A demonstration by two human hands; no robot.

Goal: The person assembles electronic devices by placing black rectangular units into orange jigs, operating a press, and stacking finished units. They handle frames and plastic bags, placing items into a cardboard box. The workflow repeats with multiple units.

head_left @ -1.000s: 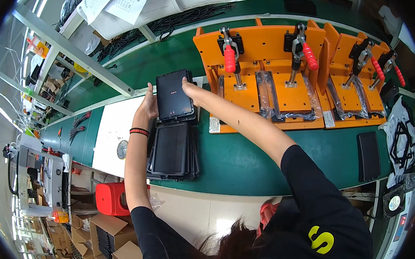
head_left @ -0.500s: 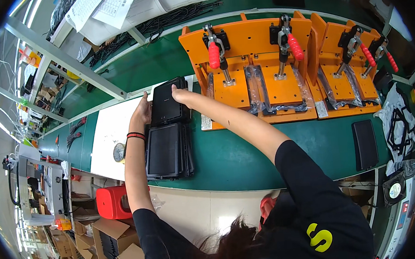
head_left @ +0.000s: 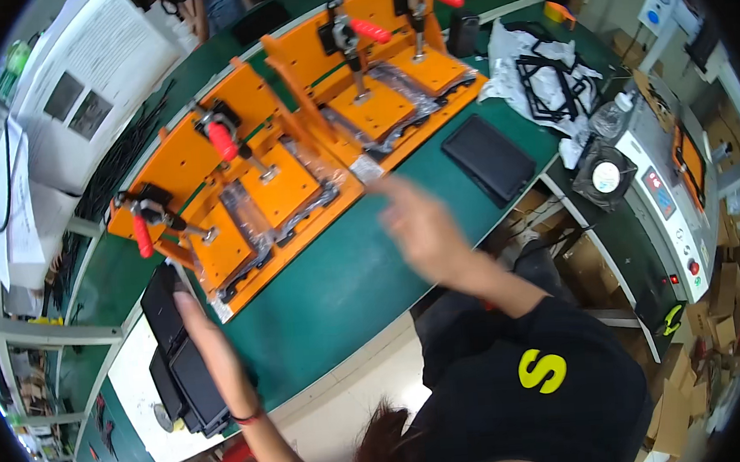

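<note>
Black cases [head_left: 193, 374] lie at 8 o'clock from the middle of the view, on the green desk [head_left: 331, 294] that sweeps from 8 round to 2. Largest on it are two orange fixtures, one [head_left: 285, 185] at 10 o'clock, the other [head_left: 370, 109] at 12, film-wrapped dark strips beside their plates. White and boxy, a control unit [head_left: 678, 220] with a red display stands at 3. Crumpled white plastic [head_left: 504, 58] spreads at 2 o'clock; closer in on that line a single dark panel [head_left: 489, 158] lies flat. Another black case [head_left: 161, 306], at half past 8, adjoins the first ones. Of the hands, the left [head_left: 208, 328], at 8, rests along that case's right edge, fingers mostly hidden, so I cannot tell whether it grips. The right [head_left: 421, 227], blurred near the centre, hangs loosely open over bare desk, nothing visible in it. Smallest are the clamps' red handles [head_left: 222, 141], from 9 to 1.
</note>
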